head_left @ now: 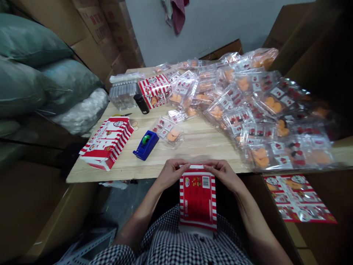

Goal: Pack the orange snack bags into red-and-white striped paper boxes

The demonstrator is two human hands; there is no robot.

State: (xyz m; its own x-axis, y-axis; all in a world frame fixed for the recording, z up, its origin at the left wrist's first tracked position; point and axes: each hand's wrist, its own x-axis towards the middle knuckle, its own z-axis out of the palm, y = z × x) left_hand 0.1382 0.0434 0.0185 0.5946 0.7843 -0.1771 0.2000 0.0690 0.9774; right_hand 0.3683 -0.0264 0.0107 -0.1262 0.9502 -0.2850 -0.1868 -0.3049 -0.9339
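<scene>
A red-and-white striped paper box (197, 198) is held upright against my checked shirt, its printed back with a barcode facing up toward me. My left hand (174, 171) pinches the top left corner, thumb over the white flap edge. At the top right corner my right hand (220, 172) grips the same edge between thumb and fingers. Just beyond on the table lie a blue tape dispenser (146, 145) with a green core and a clear packet (167, 131) of small toy pieces.
A stack of flattened striped boxes (107, 141) lies at the table's left. Behind it stand a black bottle (141, 103), clear plastic trays (123, 94) and an upright striped box (156, 90). Packets (242, 110) heap the right side. A printed sheet (299, 198) lies below the table edge.
</scene>
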